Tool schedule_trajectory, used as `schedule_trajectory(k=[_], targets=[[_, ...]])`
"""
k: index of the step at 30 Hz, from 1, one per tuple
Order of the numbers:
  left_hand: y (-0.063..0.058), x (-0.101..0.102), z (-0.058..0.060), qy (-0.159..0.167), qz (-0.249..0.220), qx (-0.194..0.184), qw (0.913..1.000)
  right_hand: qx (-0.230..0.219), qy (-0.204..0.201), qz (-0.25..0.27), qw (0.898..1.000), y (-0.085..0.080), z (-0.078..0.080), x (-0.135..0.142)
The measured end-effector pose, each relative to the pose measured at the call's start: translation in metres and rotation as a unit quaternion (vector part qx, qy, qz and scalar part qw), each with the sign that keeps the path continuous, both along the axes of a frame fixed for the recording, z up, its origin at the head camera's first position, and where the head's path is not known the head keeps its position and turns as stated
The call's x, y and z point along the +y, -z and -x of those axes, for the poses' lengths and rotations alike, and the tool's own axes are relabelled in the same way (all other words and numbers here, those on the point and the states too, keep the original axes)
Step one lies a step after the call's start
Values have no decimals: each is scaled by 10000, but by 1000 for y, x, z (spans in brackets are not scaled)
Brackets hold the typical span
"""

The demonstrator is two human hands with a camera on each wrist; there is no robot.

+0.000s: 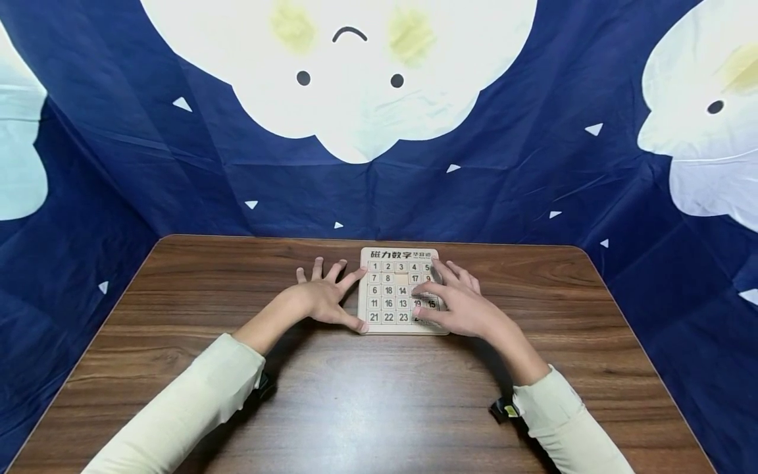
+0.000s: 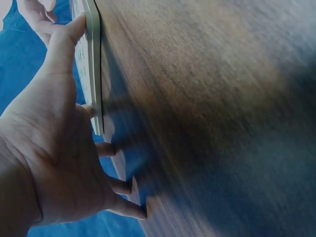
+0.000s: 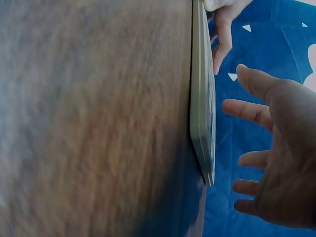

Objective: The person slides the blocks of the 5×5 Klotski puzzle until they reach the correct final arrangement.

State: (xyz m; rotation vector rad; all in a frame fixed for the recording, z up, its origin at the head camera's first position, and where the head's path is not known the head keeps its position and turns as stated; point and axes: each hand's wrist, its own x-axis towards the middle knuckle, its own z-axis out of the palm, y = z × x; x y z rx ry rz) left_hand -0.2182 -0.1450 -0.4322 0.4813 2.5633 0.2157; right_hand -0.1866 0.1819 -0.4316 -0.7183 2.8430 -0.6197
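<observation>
Number puzzle (image 1: pixel 395 293), qty 1. Loc.?

– Flat on wood table (image 1: pixel 367 401), far side, btwn both hands. Numbered tiles (image 1: pixel 388 303), one gap in row 2, btwn 8 & 17.

– L hand (image 1: pixel 326 299), grip?

– Fingers spread wide; thumb & index tips touching puzzle's L edge.

– R hand (image 1: pixel 464 306)?

– Fingers apart, slightly bent, over R-side tiles; thumb clear, index v. near, contact can't tell.
</observation>
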Motion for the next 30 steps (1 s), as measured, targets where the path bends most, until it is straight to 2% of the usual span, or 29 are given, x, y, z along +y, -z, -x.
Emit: schedule_trajectory(k=[6,14,20,25,30], targets=[[0,1,-1,1,11,-5,10000,-93,-232,-176,9995,5,-4,-8],[1,2,1,0,69,-13,10000,-55,-44,-363,9993,7,1,-15],[1,-1,0,4,22,-5,10000,140,136,-203,9996,7,2,-9],[3,-1,0,-28,34,3,10000,82,-24,-53,9999,9,0,-11],[3,0,1,-27,-32,-41,10000,-61,-143,-185,9997,10,-2,-16]])
